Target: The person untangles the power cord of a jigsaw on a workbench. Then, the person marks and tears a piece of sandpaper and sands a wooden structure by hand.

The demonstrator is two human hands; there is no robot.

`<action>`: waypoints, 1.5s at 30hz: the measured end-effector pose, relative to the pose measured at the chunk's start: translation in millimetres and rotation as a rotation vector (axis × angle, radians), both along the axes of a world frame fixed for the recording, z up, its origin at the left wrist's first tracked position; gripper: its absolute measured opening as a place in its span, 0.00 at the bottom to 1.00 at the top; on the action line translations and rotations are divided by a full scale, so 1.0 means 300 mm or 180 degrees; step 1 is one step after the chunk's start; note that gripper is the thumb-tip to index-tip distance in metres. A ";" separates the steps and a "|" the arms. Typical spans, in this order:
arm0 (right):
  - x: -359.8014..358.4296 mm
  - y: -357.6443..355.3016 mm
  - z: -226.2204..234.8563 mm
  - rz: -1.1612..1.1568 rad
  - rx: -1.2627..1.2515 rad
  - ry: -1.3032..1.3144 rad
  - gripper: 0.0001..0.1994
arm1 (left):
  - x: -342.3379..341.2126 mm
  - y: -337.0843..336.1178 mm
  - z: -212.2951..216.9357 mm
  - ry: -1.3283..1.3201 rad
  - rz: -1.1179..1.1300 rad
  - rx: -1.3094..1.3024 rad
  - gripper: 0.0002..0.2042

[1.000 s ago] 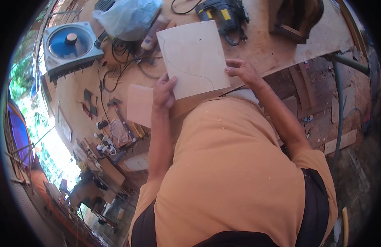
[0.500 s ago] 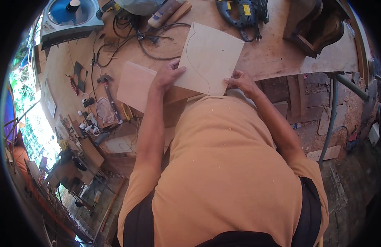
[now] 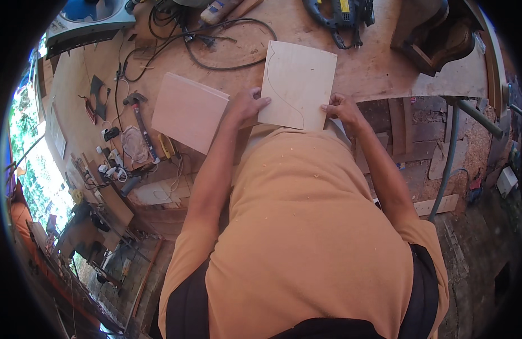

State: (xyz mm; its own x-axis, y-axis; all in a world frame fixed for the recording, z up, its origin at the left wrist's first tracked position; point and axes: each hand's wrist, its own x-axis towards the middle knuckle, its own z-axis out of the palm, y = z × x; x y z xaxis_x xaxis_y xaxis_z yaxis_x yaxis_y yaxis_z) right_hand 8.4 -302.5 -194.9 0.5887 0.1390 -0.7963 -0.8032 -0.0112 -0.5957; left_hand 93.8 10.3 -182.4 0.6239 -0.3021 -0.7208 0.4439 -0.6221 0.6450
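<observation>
A pale plywood board [image 3: 300, 85] with a curved pencil line down its left part is held between my hands, close to my body at the front edge of the workbench. At its left edge my left hand [image 3: 249, 105] is closed, thumb on the face and the other fingers mostly hidden. The right edge is pinched by my right hand [image 3: 343, 109], its thumb on the face. Beside my left forearm lies a stack of pinkish plywood boards [image 3: 187, 110].
On the workbench [image 3: 379, 73], a hammer [image 3: 140, 121] lies left of the stack, near plugs and cords. A black cable [image 3: 244, 66] loops behind the board. A power tool [image 3: 343, 20] sits at the back, and a dark curved wooden piece [image 3: 441, 39] at the right.
The plywood board has turned more upright and shifted slightly right, with both hands still on it. The bench items appear shifted up and left as the view moved.
</observation>
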 end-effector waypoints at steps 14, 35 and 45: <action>-0.117 0.026 0.028 -0.0766 0.0186 0.0189 0.10 | 0.019 -0.070 -0.026 -0.0548 0.0052 -0.0212 0.19; -0.193 0.003 -0.046 -0.1302 0.0079 0.0204 0.10 | -0.361 0.249 0.157 0.0569 -0.0914 0.0544 0.22; -0.369 -0.208 -0.111 -0.0085 -0.1533 0.0431 0.11 | -0.546 0.270 -0.076 0.0276 -0.0218 -0.0054 0.25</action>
